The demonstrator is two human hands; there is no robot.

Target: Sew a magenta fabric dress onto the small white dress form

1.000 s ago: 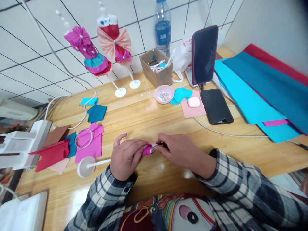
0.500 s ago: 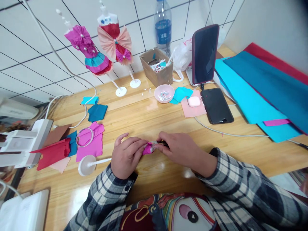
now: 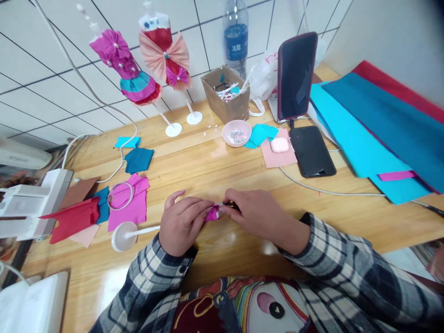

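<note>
My left hand (image 3: 183,223) is closed round a miniature dress-form stand lying on its side. Its white round base and rod (image 3: 125,235) stick out to the left of that hand. Bright magenta crepe paper (image 3: 212,213) covers the end that shows between my two hands. My right hand (image 3: 255,213) grips a slim tool (image 3: 231,205) with a black handle and a silvery tip, which points at the magenta paper. The fingers hide most of it, so its exact kind does not show. The right fingertips are close against the wrapped end.
Two dressed miniature forms (image 3: 118,60) stand by the tiled wall. Near them are a cardboard box (image 3: 227,104), a pink bowl (image 3: 237,134) of beads and a water bottle (image 3: 236,41). Phones (image 3: 314,152) and large paper sheets (image 3: 374,125) lie right; paper pieces (image 3: 130,203) and a power strip (image 3: 57,199) left.
The view has shifted very slightly. My right hand and the tool have moved a little to the left, while my left hand keeps the same hold.
</note>
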